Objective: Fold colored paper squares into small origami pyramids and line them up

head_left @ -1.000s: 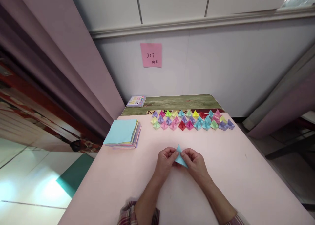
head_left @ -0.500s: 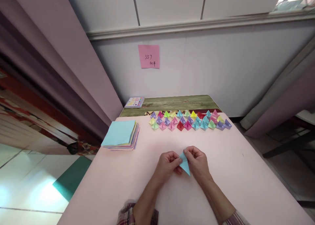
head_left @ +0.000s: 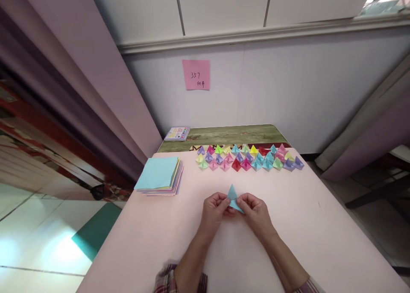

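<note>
Between my two hands is a small folded piece of light blue paper (head_left: pixel 232 194), one pointed corner sticking up and away from me. My left hand (head_left: pixel 215 209) pinches its left side, thumb on top. On the right side, my right hand (head_left: pixel 254 208) grips it the same way, with a lower corner showing by the thumb. Fingers behind the paper are partly hidden. Beyond my hands, several small folded paper boats (head_left: pixel 236 165) in many colours stand in rows. To the left lies a stack of square coloured paper (head_left: pixel 156 173), light blue on top.
The pale pink table top (head_left: pixel 179 233) reaches a green wood-patterned strip (head_left: pixel 230 135) at the back. A small printed packet (head_left: pixel 177 133) lies at its far left corner. A pink note (head_left: pixel 196 74) with handwriting is on the wall. Curtains (head_left: pixel 105 71) hang at the left.
The blue paper has turned: its long point aimed down toward me before, and a point now stands up away from me. Both hands have shifted their grip on it.
</note>
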`<state>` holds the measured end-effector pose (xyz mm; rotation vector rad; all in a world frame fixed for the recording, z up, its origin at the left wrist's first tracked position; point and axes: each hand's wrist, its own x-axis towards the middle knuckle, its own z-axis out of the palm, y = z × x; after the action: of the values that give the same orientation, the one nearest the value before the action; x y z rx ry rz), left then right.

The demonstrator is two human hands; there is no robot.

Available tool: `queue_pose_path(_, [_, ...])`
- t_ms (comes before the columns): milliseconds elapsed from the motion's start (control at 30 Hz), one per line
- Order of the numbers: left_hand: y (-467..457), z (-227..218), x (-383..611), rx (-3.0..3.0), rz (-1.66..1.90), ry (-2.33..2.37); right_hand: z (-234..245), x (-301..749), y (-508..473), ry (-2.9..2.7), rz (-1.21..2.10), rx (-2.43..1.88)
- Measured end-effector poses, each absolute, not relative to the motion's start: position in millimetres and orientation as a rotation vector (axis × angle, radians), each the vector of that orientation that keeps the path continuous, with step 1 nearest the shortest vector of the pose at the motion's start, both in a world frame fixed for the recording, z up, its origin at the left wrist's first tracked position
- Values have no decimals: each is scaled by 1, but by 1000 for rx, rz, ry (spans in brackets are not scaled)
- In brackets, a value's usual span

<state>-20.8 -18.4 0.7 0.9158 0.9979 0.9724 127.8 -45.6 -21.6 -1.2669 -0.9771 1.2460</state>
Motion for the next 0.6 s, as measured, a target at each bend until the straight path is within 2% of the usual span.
queue_pose_path(133, [-18,0,-21,886,995,897,-19,127,-46,-941,1245,-1205])
queue_pose_path(600, [-20,-5,-20,725,919,699,-2,124,-48,-737,1569,-937])
